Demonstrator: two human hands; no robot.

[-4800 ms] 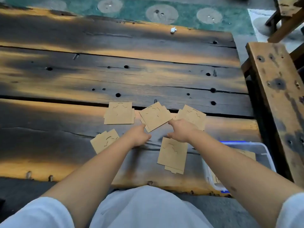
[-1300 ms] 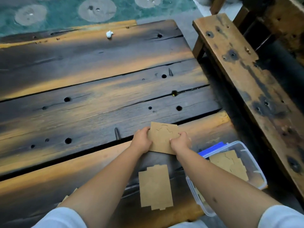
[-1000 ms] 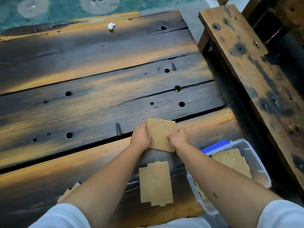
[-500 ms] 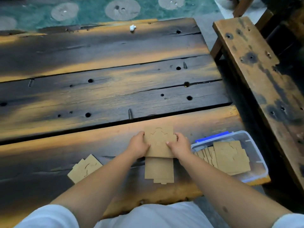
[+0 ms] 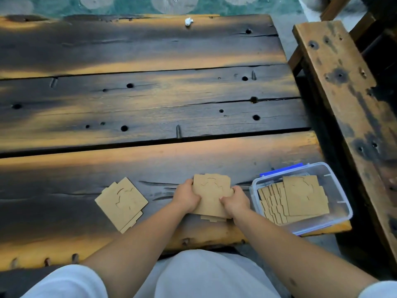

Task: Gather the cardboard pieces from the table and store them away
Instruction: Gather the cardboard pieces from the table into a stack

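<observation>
Near the front edge of the dark, weathered plank table (image 5: 150,108), the left hand (image 5: 186,197) and right hand (image 5: 235,202) grip opposite sides of a stack of flat brown die-cut cardboard pieces (image 5: 211,193), fingers curled closed around its edges. The stack rests on more cardboard lying on the surface beneath. A second small pile of the same cardboard (image 5: 121,202) lies just to the left. At the table's front right corner sits a clear plastic container with a blue clip (image 5: 341,203), holding more cardboard pieces (image 5: 300,196).
</observation>
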